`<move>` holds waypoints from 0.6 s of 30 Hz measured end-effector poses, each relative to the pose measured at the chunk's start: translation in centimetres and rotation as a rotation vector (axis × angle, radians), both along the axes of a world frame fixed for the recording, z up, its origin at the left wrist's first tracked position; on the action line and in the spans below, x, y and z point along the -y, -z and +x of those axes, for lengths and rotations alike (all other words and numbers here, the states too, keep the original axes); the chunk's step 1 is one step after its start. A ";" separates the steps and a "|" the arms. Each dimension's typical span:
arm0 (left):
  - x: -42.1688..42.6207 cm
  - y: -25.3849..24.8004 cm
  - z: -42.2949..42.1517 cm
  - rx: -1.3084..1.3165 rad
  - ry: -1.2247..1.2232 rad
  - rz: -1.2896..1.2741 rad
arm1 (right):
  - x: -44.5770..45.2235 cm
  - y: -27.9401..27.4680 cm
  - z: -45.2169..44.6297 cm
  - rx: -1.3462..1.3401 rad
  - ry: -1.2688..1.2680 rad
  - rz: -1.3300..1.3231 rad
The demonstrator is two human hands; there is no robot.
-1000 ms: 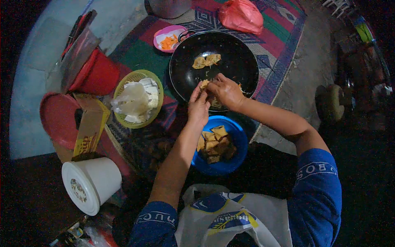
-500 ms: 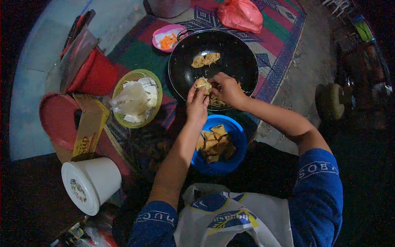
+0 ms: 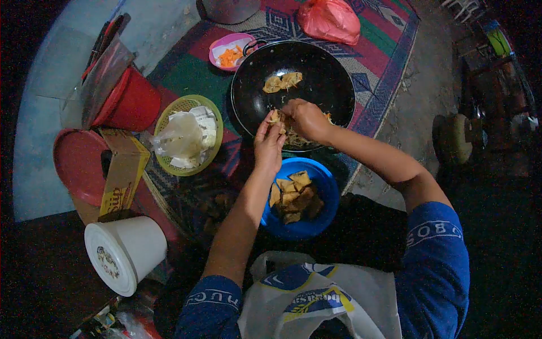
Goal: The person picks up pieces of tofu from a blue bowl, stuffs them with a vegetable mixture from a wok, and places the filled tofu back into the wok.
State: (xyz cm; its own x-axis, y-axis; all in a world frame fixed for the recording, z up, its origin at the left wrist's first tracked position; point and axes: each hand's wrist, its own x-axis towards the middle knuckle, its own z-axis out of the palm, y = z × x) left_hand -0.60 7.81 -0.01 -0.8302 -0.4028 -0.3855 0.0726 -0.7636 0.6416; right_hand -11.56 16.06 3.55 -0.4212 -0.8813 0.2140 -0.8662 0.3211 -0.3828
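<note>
Fingertips of the left hand [image 3: 269, 147] are clamped on a small golden-brown stuffed piece [image 3: 275, 117], holding it over the seven o'clock part of the black wok [image 3: 257, 93]. Just beside it, toward five o'clock, the right hand [image 3: 307, 120] has its fingers bunched and curled inward; whether they grip anything I cannot tell. Under the right hand, at six o'clock inside the wok, lies shredded filling [image 3: 296, 140], partly hidden. Two more filled pieces [image 3: 282, 82] rest near the centre, toward eleven o'clock. Outside the wok, a blue bowl [image 3: 332, 212] of browned, cut pieces [image 3: 294, 195] sits at six o'clock, and a pink dish [image 3: 246, 39] with orange strips [image 3: 230, 57] at ten. A yellow-green basket [image 3: 171, 107], bearing a clear plastic bag [image 3: 182, 134] and printed paper [image 3: 208, 121], stands between eight and nine; a red plastic bag [image 3: 329, 21] lies at one.
</note>
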 end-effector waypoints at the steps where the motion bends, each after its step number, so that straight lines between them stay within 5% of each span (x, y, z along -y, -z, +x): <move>1: 0.1 0.3 -0.1 -0.008 -0.007 -0.003 | 0.0 -0.2 0.0 -0.001 -0.001 -0.001; 3: 0.2 0.4 -0.1 -0.014 -0.017 -0.007 | 0.3 -0.9 0.3 0.390 0.167 0.003; 6: -0.1 0.4 0.2 0.046 -0.051 -0.076 | 0.7 -3.7 1.3 0.565 0.254 0.116; 9: -0.6 0.3 -0.1 0.004 -0.014 -0.161 | 0.8 -2.6 1.5 0.330 0.227 0.079; 12: -0.6 0.0 -0.1 0.079 -0.040 -0.210 | 0.7 -1.7 0.7 0.363 0.148 -0.028; 16: -0.1 0.0 -0.1 -0.039 -0.064 0.059 | 0.0 -1.6 0.5 0.328 0.096 0.027; 18: -0.1 -0.2 -0.2 -0.038 -0.082 0.106 | -0.3 -1.4 0.8 0.073 -0.082 -0.071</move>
State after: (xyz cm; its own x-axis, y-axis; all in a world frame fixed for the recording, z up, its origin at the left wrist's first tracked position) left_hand -0.78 7.87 0.16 -0.8109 -0.4289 -0.3980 0.1606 -0.8172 0.5534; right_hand -10.80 16.32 4.94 -0.3650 -0.8972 0.2487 -0.8574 0.2198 -0.4654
